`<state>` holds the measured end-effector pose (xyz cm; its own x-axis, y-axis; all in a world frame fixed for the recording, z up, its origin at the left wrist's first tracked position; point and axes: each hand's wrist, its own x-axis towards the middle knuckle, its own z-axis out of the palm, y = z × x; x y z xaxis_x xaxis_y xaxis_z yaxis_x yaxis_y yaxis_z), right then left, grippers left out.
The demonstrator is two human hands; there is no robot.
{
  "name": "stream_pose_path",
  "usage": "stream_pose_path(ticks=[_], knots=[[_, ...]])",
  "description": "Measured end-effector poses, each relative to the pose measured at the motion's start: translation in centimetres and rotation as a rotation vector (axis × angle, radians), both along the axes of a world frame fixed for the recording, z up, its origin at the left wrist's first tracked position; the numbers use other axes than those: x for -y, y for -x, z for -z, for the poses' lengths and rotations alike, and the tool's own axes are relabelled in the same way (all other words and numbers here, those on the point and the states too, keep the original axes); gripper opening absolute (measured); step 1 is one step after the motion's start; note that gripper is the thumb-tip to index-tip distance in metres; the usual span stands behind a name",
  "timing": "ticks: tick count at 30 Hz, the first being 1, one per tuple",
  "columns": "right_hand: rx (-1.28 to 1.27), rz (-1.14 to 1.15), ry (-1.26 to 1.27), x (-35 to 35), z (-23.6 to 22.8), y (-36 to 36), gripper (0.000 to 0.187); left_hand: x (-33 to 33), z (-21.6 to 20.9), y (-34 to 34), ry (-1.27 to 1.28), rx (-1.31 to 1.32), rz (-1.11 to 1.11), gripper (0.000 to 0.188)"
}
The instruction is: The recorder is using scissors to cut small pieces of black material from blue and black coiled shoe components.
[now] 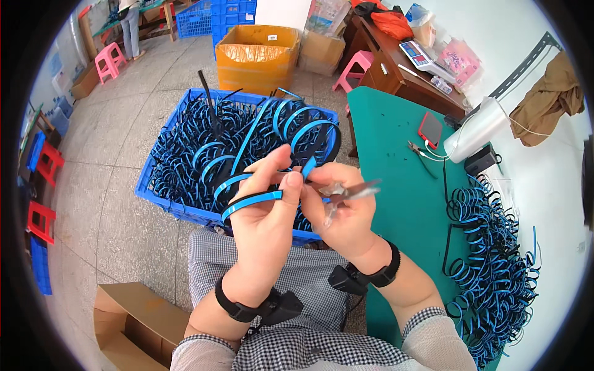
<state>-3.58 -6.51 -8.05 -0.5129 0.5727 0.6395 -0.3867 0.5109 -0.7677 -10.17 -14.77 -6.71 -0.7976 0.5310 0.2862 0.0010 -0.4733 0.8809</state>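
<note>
My left hand (263, 219) is closed on a coiled plastic strip (250, 201), bright blue on one face and black on the other. Its loops spread over the fingers and reach up toward the basket. Close beside it, my right hand (352, 230) is closed around small scissors (359, 190), whose blurred metal blades point right, away from the strip. The thumbs and fingertips of both hands meet near a short blue strip end (309, 167). Below them stands a blue plastic basket (162, 207), heaped with similar coils (185, 157).
A green-topped table (396, 247) on the right bears a red-cased phone (430, 130), pliers (416, 148), a silvery roll (479, 131) and a pile of coils (489, 266). An open carton (139, 309) lies lower left; another carton (255, 68) stands beyond the basket. A person (130, 28) stands far left.
</note>
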Motion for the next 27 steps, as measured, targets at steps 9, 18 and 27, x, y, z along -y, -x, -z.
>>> stream_pose_path(ticks=[9,18,27], knots=[[-0.007,-0.073,0.078,-0.5,-0.2,0.0,0.022,1.2,-1.5,0.4,0.024,-0.251,-0.138,0.029],[0.218,0.089,0.383,-3.3,-0.6,-0.2,0.017,2.1,-1.7,3.5,-0.017,-0.485,-0.715,0.020],[0.019,0.038,-0.024,1.1,0.5,0.3,0.020,0.4,-1.2,0.9,0.108,-0.079,-0.110,0.022]])
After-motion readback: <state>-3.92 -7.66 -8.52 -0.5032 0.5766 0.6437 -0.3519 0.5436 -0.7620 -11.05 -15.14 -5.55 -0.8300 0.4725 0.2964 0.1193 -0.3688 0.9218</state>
